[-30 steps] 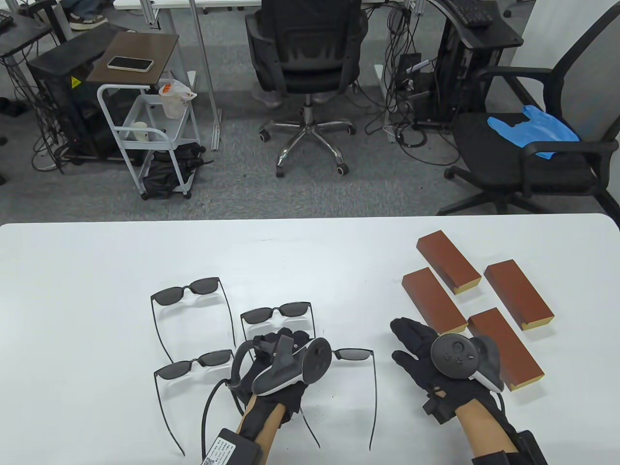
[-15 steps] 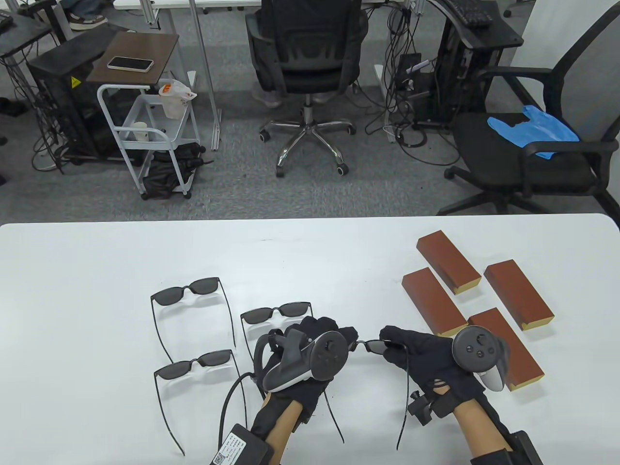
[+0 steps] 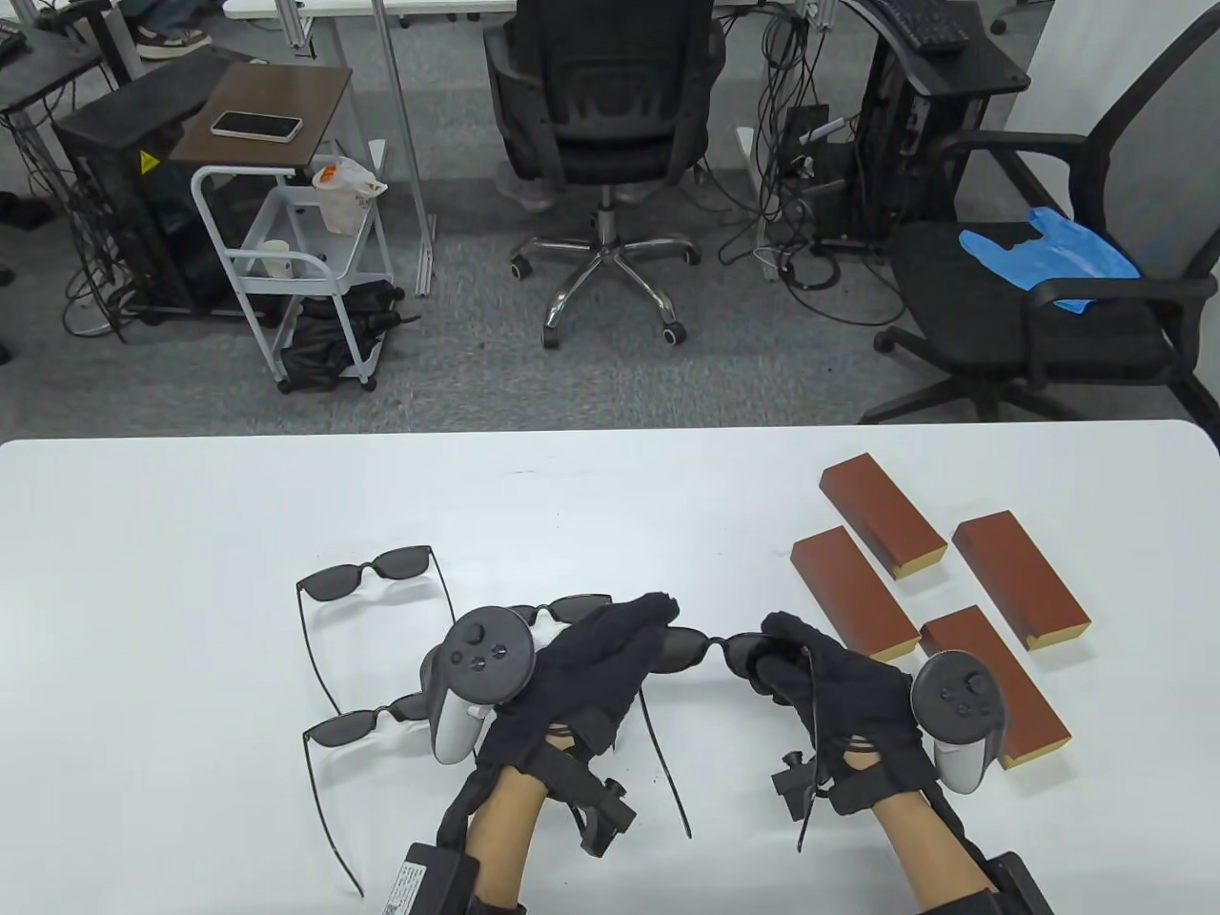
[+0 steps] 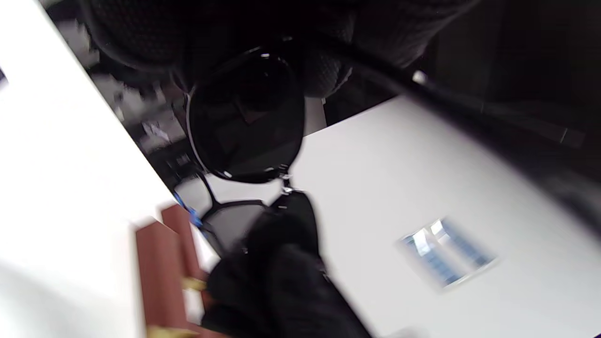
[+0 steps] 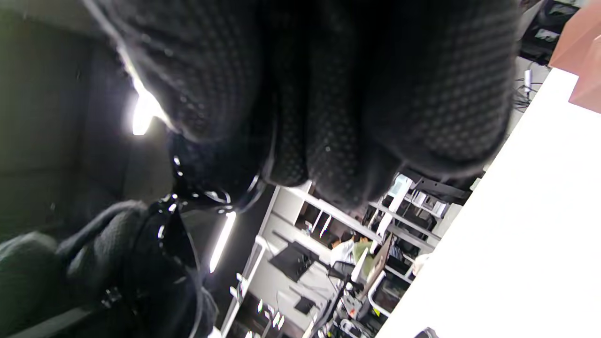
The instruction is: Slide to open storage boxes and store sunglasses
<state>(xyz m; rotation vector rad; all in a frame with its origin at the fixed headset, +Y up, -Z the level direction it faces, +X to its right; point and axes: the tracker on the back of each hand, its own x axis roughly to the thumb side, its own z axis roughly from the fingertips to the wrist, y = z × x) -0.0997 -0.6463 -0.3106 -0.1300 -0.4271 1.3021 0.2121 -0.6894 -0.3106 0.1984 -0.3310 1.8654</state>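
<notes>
Sunglasses [image 3: 703, 650] mostly hidden — fingers [image 3: 658, 610] of both hands pinch the lenses.

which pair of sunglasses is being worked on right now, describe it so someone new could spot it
On the white table, look at the near middle, left of the four brown storage boxes. The held sunglasses are the pair gripped between the left hand and right hand. Unlike the three pairs lying flat, they are held by both hands.
</notes>
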